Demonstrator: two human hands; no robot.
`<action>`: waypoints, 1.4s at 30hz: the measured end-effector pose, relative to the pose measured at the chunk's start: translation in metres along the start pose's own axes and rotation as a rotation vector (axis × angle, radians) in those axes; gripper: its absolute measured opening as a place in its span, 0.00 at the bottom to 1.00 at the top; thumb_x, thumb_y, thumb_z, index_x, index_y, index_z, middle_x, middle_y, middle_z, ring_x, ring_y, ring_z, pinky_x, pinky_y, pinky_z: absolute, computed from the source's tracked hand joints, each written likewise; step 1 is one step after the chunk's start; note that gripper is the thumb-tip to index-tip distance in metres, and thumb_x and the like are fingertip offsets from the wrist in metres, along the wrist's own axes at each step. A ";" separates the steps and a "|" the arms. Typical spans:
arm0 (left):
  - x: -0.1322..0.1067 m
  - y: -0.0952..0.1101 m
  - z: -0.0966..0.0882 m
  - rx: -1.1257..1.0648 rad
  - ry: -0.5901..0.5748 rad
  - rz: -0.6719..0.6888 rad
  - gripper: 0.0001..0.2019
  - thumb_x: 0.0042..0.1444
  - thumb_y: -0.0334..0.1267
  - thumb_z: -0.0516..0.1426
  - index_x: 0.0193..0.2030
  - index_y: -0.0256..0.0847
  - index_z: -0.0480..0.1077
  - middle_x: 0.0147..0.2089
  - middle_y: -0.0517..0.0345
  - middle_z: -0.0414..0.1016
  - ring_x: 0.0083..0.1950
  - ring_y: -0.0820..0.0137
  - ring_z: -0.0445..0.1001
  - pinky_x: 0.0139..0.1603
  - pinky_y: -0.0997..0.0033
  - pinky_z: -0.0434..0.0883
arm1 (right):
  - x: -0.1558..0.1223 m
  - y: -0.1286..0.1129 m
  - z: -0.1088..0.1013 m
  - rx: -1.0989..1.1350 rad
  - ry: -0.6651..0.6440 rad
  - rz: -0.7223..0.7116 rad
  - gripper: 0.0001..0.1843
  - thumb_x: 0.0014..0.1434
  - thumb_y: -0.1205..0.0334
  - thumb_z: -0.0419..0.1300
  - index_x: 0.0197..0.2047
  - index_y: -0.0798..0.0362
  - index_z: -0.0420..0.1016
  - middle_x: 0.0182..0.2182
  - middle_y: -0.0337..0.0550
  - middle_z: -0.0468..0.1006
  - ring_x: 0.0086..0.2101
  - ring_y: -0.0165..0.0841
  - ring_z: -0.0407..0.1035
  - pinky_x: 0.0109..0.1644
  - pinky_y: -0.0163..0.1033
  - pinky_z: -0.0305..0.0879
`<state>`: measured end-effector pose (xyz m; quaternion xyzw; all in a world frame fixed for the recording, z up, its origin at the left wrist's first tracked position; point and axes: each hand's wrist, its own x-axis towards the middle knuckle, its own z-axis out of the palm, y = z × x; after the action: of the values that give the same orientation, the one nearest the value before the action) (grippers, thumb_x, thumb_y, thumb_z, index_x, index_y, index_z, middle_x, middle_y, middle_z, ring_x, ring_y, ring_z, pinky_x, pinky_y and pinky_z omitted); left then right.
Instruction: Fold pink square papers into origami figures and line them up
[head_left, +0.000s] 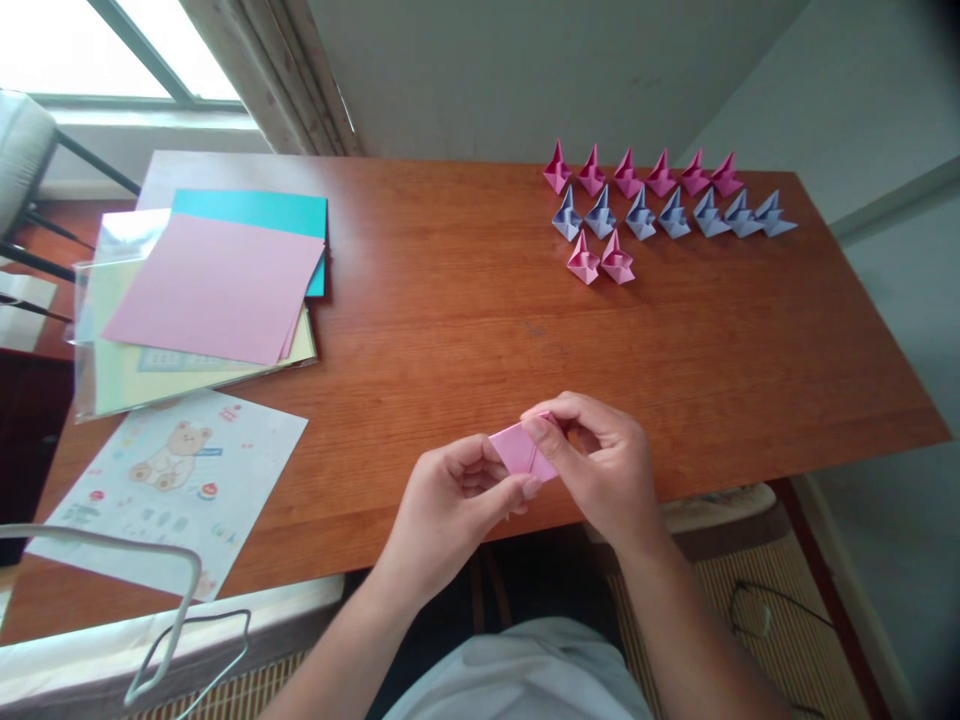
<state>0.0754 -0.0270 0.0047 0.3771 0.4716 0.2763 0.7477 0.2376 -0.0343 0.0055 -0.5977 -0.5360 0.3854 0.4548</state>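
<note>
Both hands hold one small pink folded paper (pixel 519 449) just above the near edge of the wooden table (pixel 465 300). My left hand (pixel 450 500) pinches its lower left side with thumb and fingers. My right hand (pixel 600 465) grips its right side, fingers curled over the top edge. Part of the paper is hidden behind my right fingers.
Several finished paper figures stand at the far right: a row of dark pink ones (pixel 645 175), a row of blue ones (pixel 671 215), two pink ones (pixel 600 262). A stack of coloured sheets (pixel 217 285) lies at left, a bear-printed sheet (pixel 176 465) nearer. A wire frame (pixel 176 620) sits bottom left.
</note>
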 end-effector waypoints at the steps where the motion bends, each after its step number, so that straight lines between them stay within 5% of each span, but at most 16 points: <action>1: 0.000 0.000 0.000 -0.004 0.000 -0.004 0.12 0.50 0.42 0.70 0.34 0.35 0.78 0.28 0.57 0.78 0.29 0.73 0.75 0.31 0.76 0.73 | 0.000 0.001 0.000 0.020 -0.008 0.013 0.08 0.64 0.55 0.64 0.35 0.48 0.80 0.30 0.38 0.80 0.31 0.31 0.72 0.34 0.36 0.67; 6: 0.000 0.002 -0.002 -0.034 0.007 -0.019 0.13 0.50 0.44 0.70 0.31 0.35 0.77 0.28 0.55 0.80 0.27 0.72 0.77 0.29 0.75 0.73 | 0.001 0.008 -0.003 0.171 -0.033 0.113 0.16 0.66 0.46 0.60 0.45 0.48 0.79 0.37 0.40 0.81 0.35 0.33 0.75 0.36 0.35 0.71; 10: 0.000 0.002 -0.002 -0.043 0.023 -0.010 0.14 0.50 0.45 0.70 0.32 0.35 0.77 0.28 0.53 0.81 0.27 0.71 0.77 0.29 0.76 0.73 | 0.000 0.010 -0.005 0.201 -0.079 0.137 0.20 0.67 0.43 0.57 0.39 0.50 0.77 0.28 0.38 0.76 0.28 0.30 0.71 0.29 0.33 0.66; 14: 0.000 0.002 -0.002 -0.077 0.020 0.014 0.14 0.52 0.44 0.69 0.35 0.35 0.77 0.29 0.53 0.82 0.28 0.73 0.77 0.30 0.77 0.73 | -0.002 0.007 -0.007 0.095 -0.104 0.085 0.17 0.67 0.49 0.60 0.31 0.51 0.75 0.19 0.32 0.68 0.20 0.27 0.63 0.24 0.33 0.58; 18: -0.001 0.004 -0.003 -0.011 -0.010 0.091 0.13 0.58 0.45 0.66 0.37 0.35 0.78 0.31 0.54 0.81 0.31 0.72 0.76 0.32 0.77 0.73 | -0.001 0.004 -0.010 -0.027 -0.116 -0.013 0.11 0.65 0.57 0.63 0.32 0.51 0.76 0.22 0.33 0.73 0.23 0.26 0.64 0.28 0.33 0.59; 26: 0.002 0.002 -0.014 0.179 0.127 0.284 0.07 0.60 0.40 0.64 0.37 0.39 0.80 0.34 0.58 0.82 0.33 0.72 0.77 0.34 0.78 0.73 | 0.001 0.003 -0.011 -0.086 -0.301 -0.008 0.10 0.66 0.57 0.62 0.33 0.51 0.78 0.26 0.34 0.78 0.25 0.27 0.68 0.29 0.33 0.60; 31: 0.005 -0.003 -0.017 0.215 0.130 0.300 0.06 0.61 0.40 0.64 0.37 0.40 0.79 0.33 0.58 0.82 0.33 0.72 0.76 0.33 0.78 0.72 | 0.001 0.005 -0.009 -0.112 -0.272 -0.054 0.08 0.67 0.58 0.61 0.36 0.50 0.78 0.30 0.36 0.82 0.30 0.29 0.73 0.34 0.34 0.65; 42: 0.005 -0.003 -0.019 0.269 0.064 0.297 0.08 0.62 0.39 0.62 0.34 0.38 0.76 0.30 0.58 0.78 0.32 0.73 0.74 0.33 0.78 0.70 | 0.003 0.002 -0.008 -0.145 -0.375 -0.058 0.08 0.65 0.65 0.60 0.33 0.52 0.73 0.26 0.33 0.73 0.26 0.25 0.65 0.31 0.33 0.59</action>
<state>0.0606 -0.0194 -0.0055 0.5300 0.4669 0.3300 0.6262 0.2463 -0.0325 0.0056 -0.5309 -0.6548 0.4371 0.3138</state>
